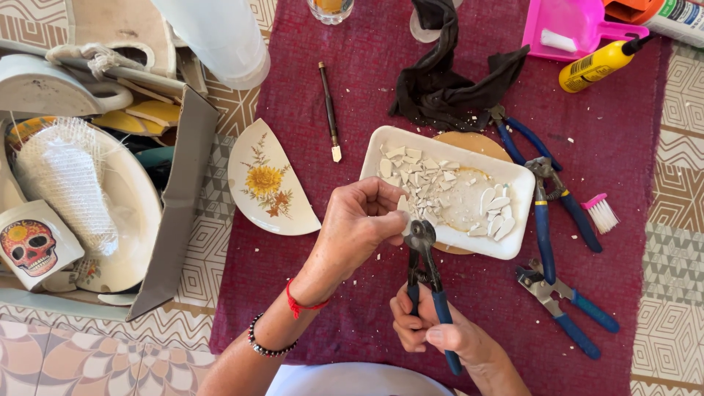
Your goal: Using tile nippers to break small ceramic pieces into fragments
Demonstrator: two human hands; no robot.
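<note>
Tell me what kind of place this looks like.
Probably a home craft table set up for mosaic work. The right hand works blue-handled nippers over a white tray of broken ceramic bits, with a cut flowered plate and glue bottle nearby.

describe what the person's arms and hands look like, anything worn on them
Both arms are bare, with no sleeves or gloves in view. The left hand has two bands at its wrist: a thin red cord bracelet and, further up the forearm, a dark beaded bracelet. The right hand wears nothing visible: no ring, watch or band.
</note>
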